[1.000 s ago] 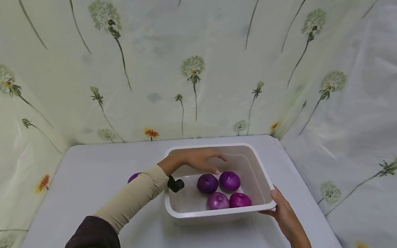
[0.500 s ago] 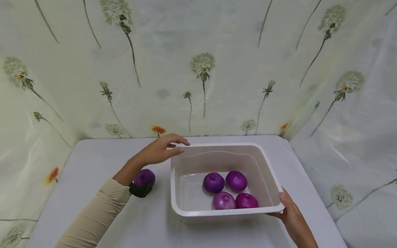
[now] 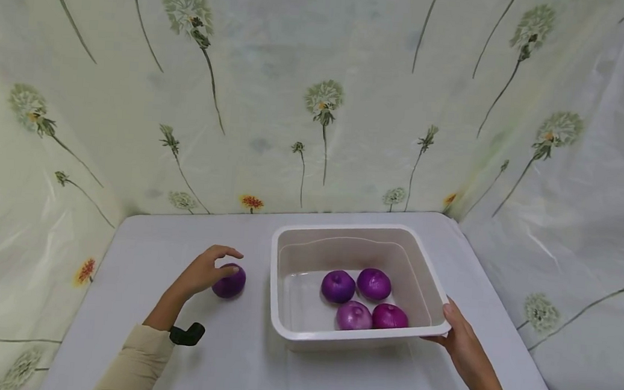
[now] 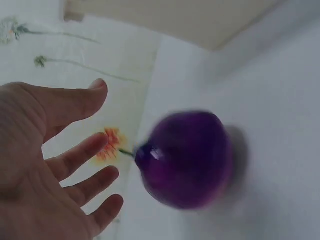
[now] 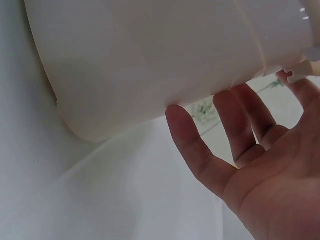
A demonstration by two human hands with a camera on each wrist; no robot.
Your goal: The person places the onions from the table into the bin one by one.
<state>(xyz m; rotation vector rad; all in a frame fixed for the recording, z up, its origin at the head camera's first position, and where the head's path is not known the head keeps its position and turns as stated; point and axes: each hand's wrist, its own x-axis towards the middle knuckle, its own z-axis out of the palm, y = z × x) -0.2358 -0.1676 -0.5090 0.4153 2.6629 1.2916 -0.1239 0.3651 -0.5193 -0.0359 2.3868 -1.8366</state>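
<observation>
A purple onion (image 3: pixel 232 285) sits on the table left of a white plastic tub (image 3: pixel 335 336). My left hand (image 3: pixel 200 275) hovers over the onion's left side, thumb and fingers spread apart and holding nothing. In the left wrist view the onion (image 4: pixel 187 160) lies on its side, its pointed tip toward the open palm, with a gap between. My right hand (image 3: pixel 466 351) grips the tub's near right corner, thumb at the rim. In the right wrist view its fingers (image 5: pixel 186 130) press against the tub's outer wall (image 5: pixel 150 60). Several purple onions (image 3: pixel 355 316) lie inside the tub.
A white cloth covers the table (image 3: pixel 230 358). Behind and beside it hangs a dandelion-printed curtain (image 3: pixel 263 113), close to the table's back and right edges. The tub's left wall stands between the lone onion and those inside.
My left hand has come out of the tub, over its left rim, and down to the onion on the left. The right hand keeps its grip on the tub. The view has shifted slightly.
</observation>
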